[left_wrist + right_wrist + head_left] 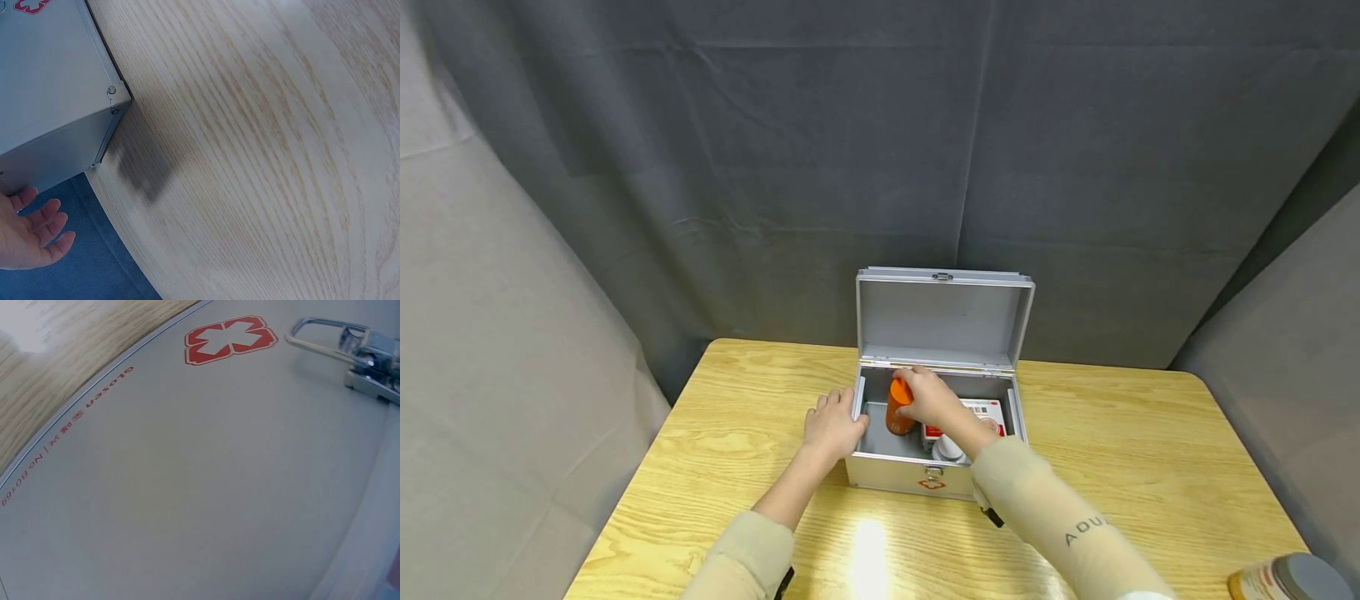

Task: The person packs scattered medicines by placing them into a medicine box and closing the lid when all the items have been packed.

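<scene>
A silver first-aid box (891, 473) stands on the table with its lid (943, 325) raised. My right hand (931, 400) reaches inside and grips an orange bottle (898, 417) near its top, at the left part of the box. To the right of that bottle lie a white and red carton (988, 410) and a white-capped bottle (950, 448), both partly covered by my right arm. My left hand (833, 427) rests at the box's left rim, thumb over the edge. Its fingers look loosely bent beside the side wall in the left wrist view. The right wrist view shows only the box front, with its latch (369, 353).
A jar with a grey lid (1311, 577) lies at the table's front right corner. Grey curtains (850, 167) hang behind the wooden table (1120, 433) and at both sides.
</scene>
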Tool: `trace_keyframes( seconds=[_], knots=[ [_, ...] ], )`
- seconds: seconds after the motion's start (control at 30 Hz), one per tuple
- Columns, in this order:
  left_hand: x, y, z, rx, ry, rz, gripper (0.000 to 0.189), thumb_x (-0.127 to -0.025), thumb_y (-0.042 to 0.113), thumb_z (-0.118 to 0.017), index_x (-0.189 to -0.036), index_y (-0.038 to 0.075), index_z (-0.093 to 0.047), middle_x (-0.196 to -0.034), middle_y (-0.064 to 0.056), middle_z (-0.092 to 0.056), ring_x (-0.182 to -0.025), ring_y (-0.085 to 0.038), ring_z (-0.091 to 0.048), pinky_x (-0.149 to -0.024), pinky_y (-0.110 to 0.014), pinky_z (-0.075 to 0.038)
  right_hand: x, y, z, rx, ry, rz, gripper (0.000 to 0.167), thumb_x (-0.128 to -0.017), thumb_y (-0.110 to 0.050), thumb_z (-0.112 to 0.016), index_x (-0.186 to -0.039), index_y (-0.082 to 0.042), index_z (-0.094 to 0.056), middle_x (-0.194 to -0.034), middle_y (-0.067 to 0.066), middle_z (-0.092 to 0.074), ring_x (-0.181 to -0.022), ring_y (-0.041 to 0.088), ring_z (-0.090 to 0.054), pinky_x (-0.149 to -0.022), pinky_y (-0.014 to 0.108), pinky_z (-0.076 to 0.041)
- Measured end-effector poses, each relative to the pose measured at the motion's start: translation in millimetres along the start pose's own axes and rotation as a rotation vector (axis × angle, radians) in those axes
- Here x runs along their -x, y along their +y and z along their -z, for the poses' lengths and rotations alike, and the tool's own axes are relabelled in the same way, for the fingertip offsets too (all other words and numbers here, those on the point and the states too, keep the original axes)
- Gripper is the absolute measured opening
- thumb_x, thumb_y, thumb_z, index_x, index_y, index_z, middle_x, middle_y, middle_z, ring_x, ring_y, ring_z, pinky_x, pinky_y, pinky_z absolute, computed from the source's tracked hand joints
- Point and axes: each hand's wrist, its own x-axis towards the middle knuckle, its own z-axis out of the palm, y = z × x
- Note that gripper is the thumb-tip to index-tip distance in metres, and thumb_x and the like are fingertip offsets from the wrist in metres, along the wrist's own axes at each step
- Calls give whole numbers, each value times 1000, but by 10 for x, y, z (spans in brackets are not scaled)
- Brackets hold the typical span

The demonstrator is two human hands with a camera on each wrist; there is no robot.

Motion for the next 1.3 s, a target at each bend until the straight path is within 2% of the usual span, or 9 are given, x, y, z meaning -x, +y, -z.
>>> trace_keyframes(
  seconds=[0.47,0.63,1.07,1.3],
  knots=[
    [14,0,17,7,-4,6,57,-86,42,-48,-133,10,-42,-130,-16,-47,-114,-32,-44,-90,-48,-37,-23,-40,-73,15,-47,-9,59,-71,-16,-77,-124,-6,-54,-108,19,-56,-91,32,-56,-83,43,-46],
    [11,-3,17,6,-3,5,58,-86,42,-47,-133,10,-42,-130,-16,-47,-115,-32,-43,-90,-49,-37,-12,-57,-62,12,-54,-19,59,-71,-17,-77,-125,-7,-53,-107,18,-56,-91,32,-56,-83,43,-46],
    [9,-3,24,5,7,-3,54,-86,39,-49,-130,9,-44,-127,-16,-48,-112,-32,-45,-87,-49,-38,31,-58,-60,-17,-87,-45,63,-76,-19,-73,-132,-11,-47,-120,18,-50,-101,34,-53,-89,47,-44],
    [0,1,1,6,14,-2,53,-85,39,-50,-129,10,-45,-126,-16,-49,-110,-32,-45,-86,-49,-38,91,-33,-24,-14,-93,-27,66,-76,-22,-73,-134,-13,-44,-124,17,-49,-103,33,-53,-87,47,-45]
  ],
)
